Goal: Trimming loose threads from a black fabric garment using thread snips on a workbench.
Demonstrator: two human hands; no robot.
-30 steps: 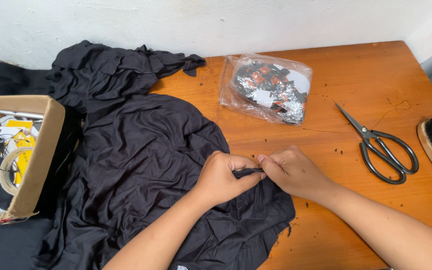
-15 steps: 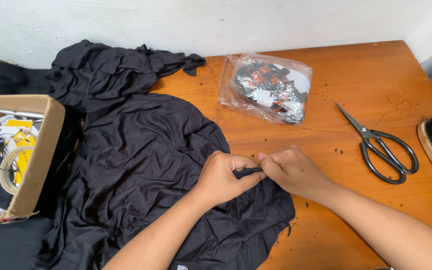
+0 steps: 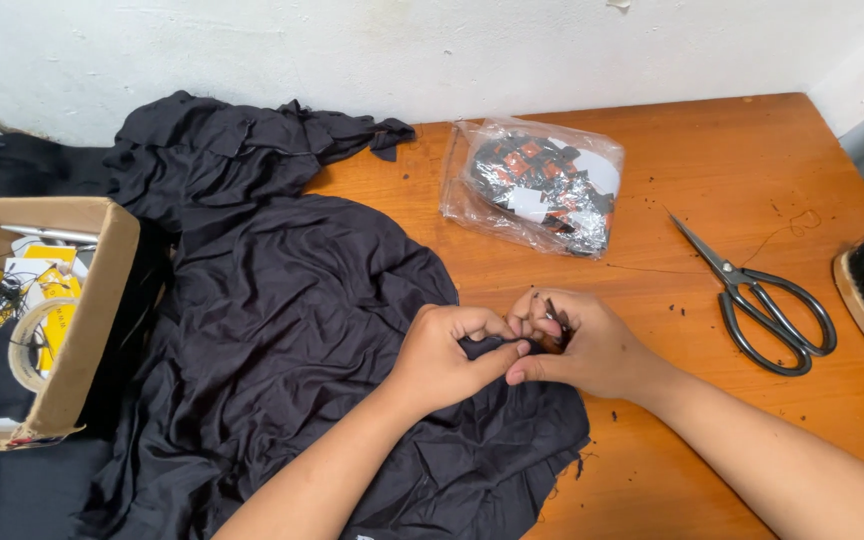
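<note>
Left of the scissors (image 3: 764,300), both hands, left (image 3: 444,352) and right (image 3: 580,345), curl knuckle to knuckle, pinching the black garment (image 3: 282,330) on the counter (image 3: 732,170).

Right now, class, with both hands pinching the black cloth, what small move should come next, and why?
Probably ease the small dark piece in the right hand into the pinched fold of cloth. The left hand grips that fold, the fingertips of both hands meet there, and the scissors lie untouched.

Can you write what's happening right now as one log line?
left hand: pinching black cloth | right hand: pinching same fold | scissors: lying untouched on table
</note>
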